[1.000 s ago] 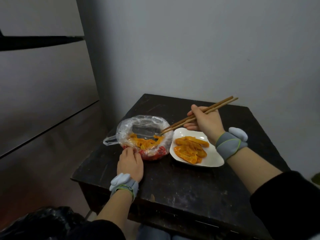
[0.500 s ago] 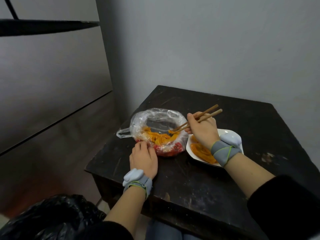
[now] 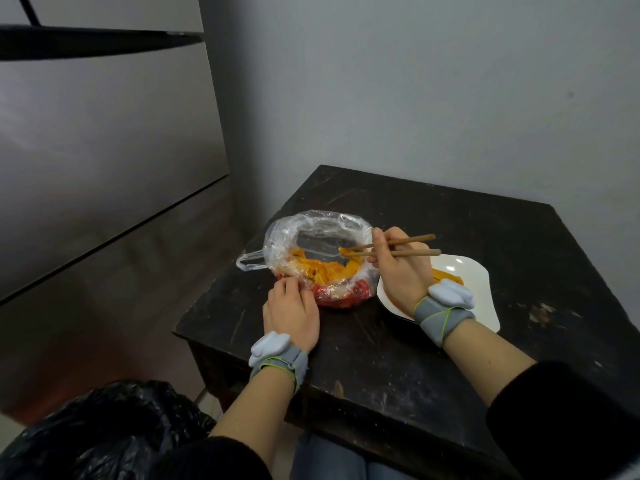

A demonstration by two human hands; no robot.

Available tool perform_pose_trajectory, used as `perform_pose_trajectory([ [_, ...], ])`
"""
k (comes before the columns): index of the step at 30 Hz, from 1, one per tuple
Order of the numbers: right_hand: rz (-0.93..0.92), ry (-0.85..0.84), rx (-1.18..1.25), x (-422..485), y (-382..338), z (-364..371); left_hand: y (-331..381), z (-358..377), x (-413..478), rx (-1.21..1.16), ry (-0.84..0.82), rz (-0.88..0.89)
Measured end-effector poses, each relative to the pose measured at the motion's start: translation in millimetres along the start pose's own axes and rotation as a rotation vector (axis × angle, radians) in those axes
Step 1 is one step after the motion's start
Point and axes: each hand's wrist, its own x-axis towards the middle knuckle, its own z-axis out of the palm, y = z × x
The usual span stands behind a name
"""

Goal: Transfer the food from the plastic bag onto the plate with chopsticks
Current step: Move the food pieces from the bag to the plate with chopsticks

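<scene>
A clear plastic bag [image 3: 311, 230] with its rim rolled down stands on the dark table [image 3: 398, 341], holding orange food strips [image 3: 322, 270] above a red base. My left hand [image 3: 291, 308] pinches the bag's near rim. My right hand [image 3: 398, 268] grips two wooden chopsticks [image 3: 408, 245]; their tips are inside the bag and pinch an orange piece [image 3: 343, 251]. A white plate [image 3: 481, 289] lies right of the bag with orange strips [image 3: 446, 277] on it, partly hidden by my right wrist.
A black rubbish bag [image 3: 100, 434] sits on the floor at the lower left. The grey wall stands close behind the table. The table's left edge drops off just beside the plastic bag's handle [image 3: 247, 266].
My right hand has moved left from over the plate, the chopstick tips now deeper in the bag and lifted on an orange piece. The camera view has shifted; my left hand keeps its hold.
</scene>
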Motion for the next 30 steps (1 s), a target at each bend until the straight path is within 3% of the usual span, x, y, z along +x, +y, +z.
perform_pose_trajectory([
  [10, -0.013, 0.062, 0.128, -3.1, -10.8, -1.4, -1.1, 1.1, 0.8, 0.010, -0.002, 0.011],
  [20, 0.110, 0.084, 0.506, 6.9, -16.2, 5.8, -1.5, 0.9, 0.9, 0.021, -0.004, 0.018],
  [30, 0.233, 0.032, 0.511, 5.2, -9.2, 16.1, -1.0, 0.9, 0.6, 0.021, -0.003, 0.009],
])
